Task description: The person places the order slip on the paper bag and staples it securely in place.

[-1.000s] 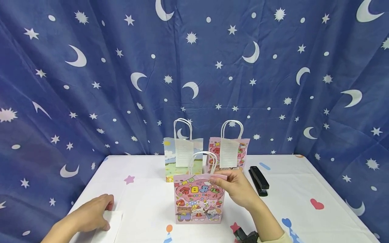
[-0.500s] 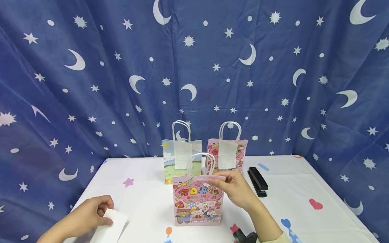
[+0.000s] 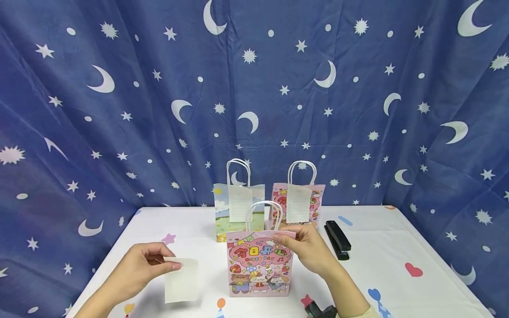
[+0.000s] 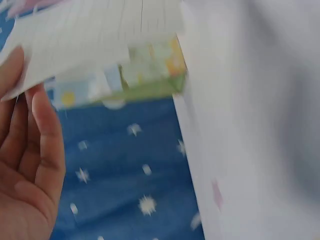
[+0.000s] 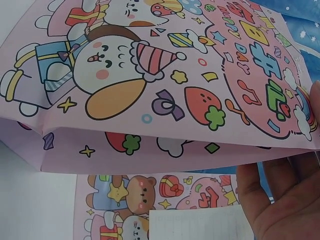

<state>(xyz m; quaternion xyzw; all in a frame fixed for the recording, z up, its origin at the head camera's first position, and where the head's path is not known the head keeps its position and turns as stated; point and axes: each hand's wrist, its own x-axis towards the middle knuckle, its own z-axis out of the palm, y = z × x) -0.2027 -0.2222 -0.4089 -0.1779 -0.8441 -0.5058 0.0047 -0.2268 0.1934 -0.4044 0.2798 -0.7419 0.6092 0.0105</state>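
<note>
To the left of the pink "Happy Day" paper bag (image 3: 260,267), your left hand (image 3: 137,271) is pinching a lined paper slip (image 3: 182,282) near its upper left corner, and the slip is hanging just beside that bag without touching it, its slightly longer axis running roughly upright, like the bag's own. At the bag's upper right corner, your right hand (image 3: 308,247) is gripping the paper while the bag is standing upright; farther right of the bag and behind it, the black stapler (image 3: 338,240) is lying nearer to that right hand.
</note>
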